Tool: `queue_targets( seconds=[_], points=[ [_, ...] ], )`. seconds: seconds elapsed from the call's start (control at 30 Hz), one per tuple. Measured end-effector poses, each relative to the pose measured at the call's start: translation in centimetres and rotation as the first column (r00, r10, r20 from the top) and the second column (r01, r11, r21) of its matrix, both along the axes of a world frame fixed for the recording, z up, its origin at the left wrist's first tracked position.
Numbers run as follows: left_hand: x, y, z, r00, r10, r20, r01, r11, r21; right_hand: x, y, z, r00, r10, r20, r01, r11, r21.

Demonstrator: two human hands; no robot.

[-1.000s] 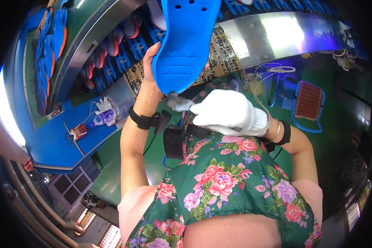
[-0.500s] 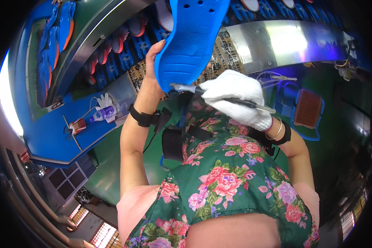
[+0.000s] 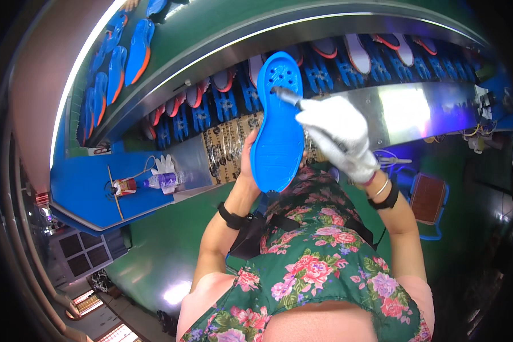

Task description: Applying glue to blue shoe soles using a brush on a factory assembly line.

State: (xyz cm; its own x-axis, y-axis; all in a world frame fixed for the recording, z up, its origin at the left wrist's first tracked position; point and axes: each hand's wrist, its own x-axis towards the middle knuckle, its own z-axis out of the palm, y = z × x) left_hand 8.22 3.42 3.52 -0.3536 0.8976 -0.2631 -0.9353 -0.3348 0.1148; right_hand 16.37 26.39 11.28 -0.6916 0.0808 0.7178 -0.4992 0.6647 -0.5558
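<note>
A blue shoe sole (image 3: pixel 278 134) is held up lengthwise before me, its hollow inner face toward me and a cluster of round holes at its far end. Bare, my left hand (image 3: pixel 247 162) grips the sole's left edge near the lower end; most of its fingers are hidden behind it. In a white knitted glove, my right hand (image 3: pixel 339 128) is closed around a brush (image 3: pixel 289 97). The brush tip touches the sole just below the holes, where the surface looks wet and shiny.
Beyond the sole runs a rack of blue holders (image 3: pixel 225 104) with several shoe parts. Blue soles with orange edges (image 3: pixel 139 52) lie at the far left. A blue table (image 3: pixel 88 182) carries a bottle (image 3: pixel 161 180), a white glove (image 3: pixel 165 164) and a red container (image 3: pixel 125 186). A brown-seated stool (image 3: pixel 428 198) stands right.
The sole now sits lower in view and looks smaller, its whole length showing. The brush has gone from its lower end to the holed far end. My view has shifted.
</note>
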Motion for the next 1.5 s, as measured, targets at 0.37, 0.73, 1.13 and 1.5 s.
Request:
queue_targets(
  seconds=[0.37,0.73,1.13,1.5],
  points=[
    [-13.6,-1.4,9.6,0.856,0.194,-0.478,0.055,0.887,0.458,3.1,0.5,-1.7,0.903,0.385,0.190,0.034,0.376,-0.926],
    [-20.8,0.3,10.2,0.742,0.670,-0.033,-0.625,0.708,0.329,3.0,-3.4,-10.3,0.831,0.432,0.351,0.147,0.438,-0.887],
    [-26.4,20.7,17.7,-0.257,-0.705,-0.661,-0.633,0.640,-0.436,6.4,0.2,-11.8,0.854,0.351,0.385,0.303,0.266,-0.915],
    [-49.2,35.4,14.4,-0.410,-0.909,-0.080,-0.843,0.411,-0.347,11.9,4.0,-12.9,0.888,0.119,0.445,0.426,0.156,-0.891]
  ],
)
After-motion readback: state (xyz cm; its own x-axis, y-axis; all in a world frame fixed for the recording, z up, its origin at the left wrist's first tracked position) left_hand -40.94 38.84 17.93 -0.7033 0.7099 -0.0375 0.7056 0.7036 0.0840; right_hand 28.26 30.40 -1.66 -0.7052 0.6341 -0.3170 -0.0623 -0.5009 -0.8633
